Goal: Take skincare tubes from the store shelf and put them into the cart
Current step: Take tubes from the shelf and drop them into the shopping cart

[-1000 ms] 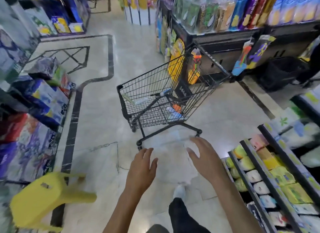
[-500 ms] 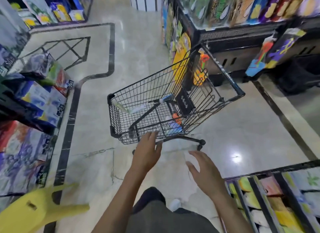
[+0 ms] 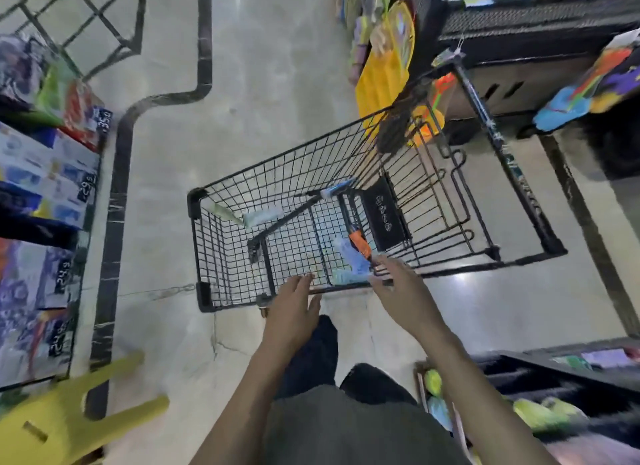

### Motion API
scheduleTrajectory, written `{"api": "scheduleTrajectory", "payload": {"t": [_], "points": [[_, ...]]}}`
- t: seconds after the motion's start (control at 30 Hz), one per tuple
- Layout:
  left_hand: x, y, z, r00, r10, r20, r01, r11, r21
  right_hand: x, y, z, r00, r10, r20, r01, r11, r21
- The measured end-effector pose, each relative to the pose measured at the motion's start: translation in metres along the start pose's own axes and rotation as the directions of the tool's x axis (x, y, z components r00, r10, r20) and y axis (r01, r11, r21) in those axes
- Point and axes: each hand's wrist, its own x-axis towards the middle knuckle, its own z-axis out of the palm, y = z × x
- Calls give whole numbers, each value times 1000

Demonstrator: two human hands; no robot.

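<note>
Pale marble floor; your empty, open left hand (image 3: 294, 312) and right hand (image 3: 401, 291) should probably grip the black wire cart (image 3: 277, 291) rim evenly.

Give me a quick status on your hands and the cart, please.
Left hand and right hand open, empty, at the cart rim. Tubes already in the basket. Yellow stool beside left leg.

A pale, glossy stone floor (image 3: 263, 94) carries a dark inlaid border (image 3: 119, 174) that bends through the aisle. Shelves of boxed goods (image 3: 45, 174) with price tags line the left side. A black display rack (image 3: 540, 25) stands at upper right. A yellow stool (image 3: 69, 416) sits at lower left.
</note>
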Motion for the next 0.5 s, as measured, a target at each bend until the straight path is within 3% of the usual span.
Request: {"api": "scheduleTrajectory", "payload": {"t": [0.13, 0.27, 0.4, 0.5], "points": [[74, -7, -1, 988, -31, 154, 16, 995, 97, 111, -5, -3, 991, 9, 135, 12, 988, -153], [146, -13, 15, 961, 11, 276, -66, 980, 188, 213, 13, 11, 952, 30, 306, 84, 932, -352], [213, -26, 51, 942, 76, 328, -169, 950, 264, 300, 46, 37, 849, -2, 528, 354, 744, -567], [262, -46, 93, 909, 150, 390, -283, 908, 309, 355, 66, 58, 722, -17, 691, 584, 551, -596]]}}
